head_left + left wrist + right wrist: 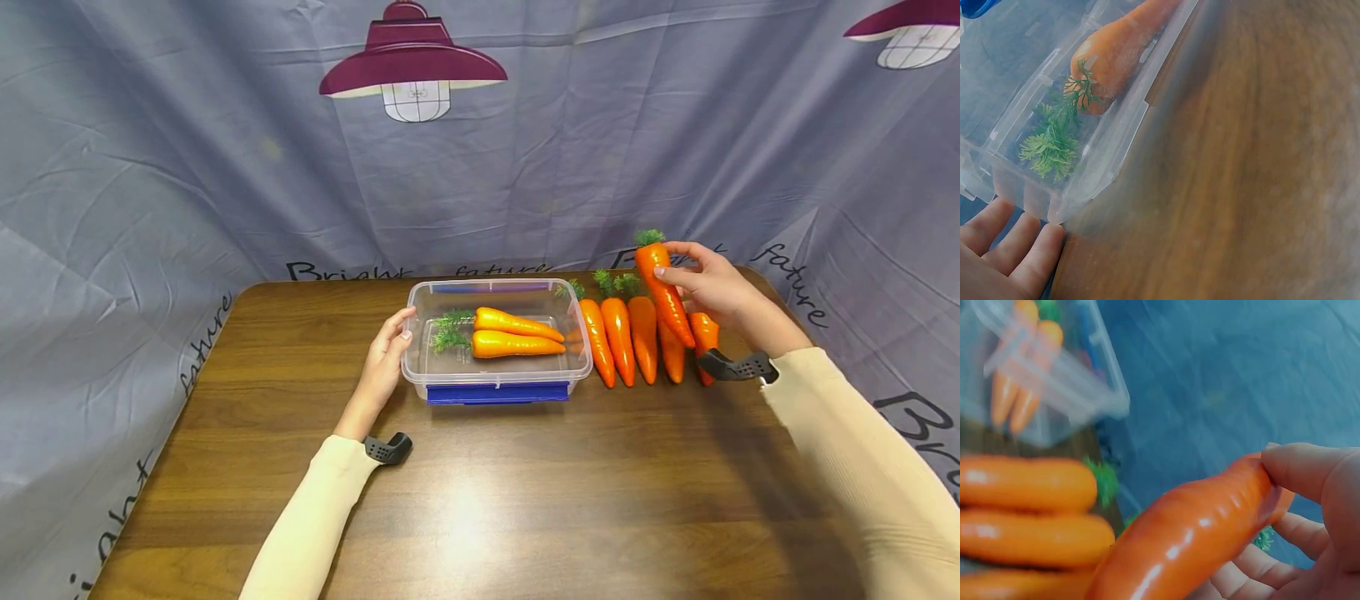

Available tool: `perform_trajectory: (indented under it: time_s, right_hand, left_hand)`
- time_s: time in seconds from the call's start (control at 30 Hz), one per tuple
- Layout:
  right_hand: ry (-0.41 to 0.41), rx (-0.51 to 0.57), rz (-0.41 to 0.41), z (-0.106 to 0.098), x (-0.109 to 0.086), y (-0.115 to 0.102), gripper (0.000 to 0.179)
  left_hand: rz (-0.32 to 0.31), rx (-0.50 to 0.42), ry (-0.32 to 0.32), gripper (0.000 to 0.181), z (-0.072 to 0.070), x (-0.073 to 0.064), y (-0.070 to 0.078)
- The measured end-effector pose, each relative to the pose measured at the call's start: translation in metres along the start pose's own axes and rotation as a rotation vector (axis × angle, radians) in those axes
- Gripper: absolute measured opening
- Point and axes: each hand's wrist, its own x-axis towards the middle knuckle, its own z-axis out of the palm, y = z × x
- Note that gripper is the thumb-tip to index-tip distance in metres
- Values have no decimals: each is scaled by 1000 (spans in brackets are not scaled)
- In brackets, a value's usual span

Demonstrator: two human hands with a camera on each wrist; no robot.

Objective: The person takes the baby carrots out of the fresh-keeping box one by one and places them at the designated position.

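My right hand [708,283] pinches a carrot [664,292] near its leafy top, thumb on one side and fingers behind. The carrot hangs tilted over a row of others, tip toward the front. In the right wrist view the held carrot [1179,531] fills the lower middle. A clear plastic box [450,377] stands left of the row. Inside lie two carrots [517,344] side by side, green tops to the left. My left hand [384,358] touches the box's left end; in the left wrist view its fingertips [1044,240] rest against the outer wall.
Several carrots [619,342] lie side by side right of the box, tips toward the front. Blue clips [498,392] line the box's long sides. The wooden table [480,500] ends at a grey-blue curtain [525,183] behind.
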Motion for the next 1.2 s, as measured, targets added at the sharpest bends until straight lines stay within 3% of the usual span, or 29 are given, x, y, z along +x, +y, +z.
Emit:
perform_trajectory:
  time_s: [0.27,0.57,0.8,1.2]
  right_hand:
    - [121,-73,46,-36,-5,37,81]
    - [202,-62,72,-67,-10,70,79]
    - [281,-131,108,-75,-10,90,88]
    - [378,-234,197,-75,-4,118,84]
  left_hand:
    - [-4,7,7,47,1,0,1]
    - [-8,8,8,45,2,-1,1]
    - [-16,11,7,46,1,0,1]
    - [-4,15,9,46,1,0,-1]
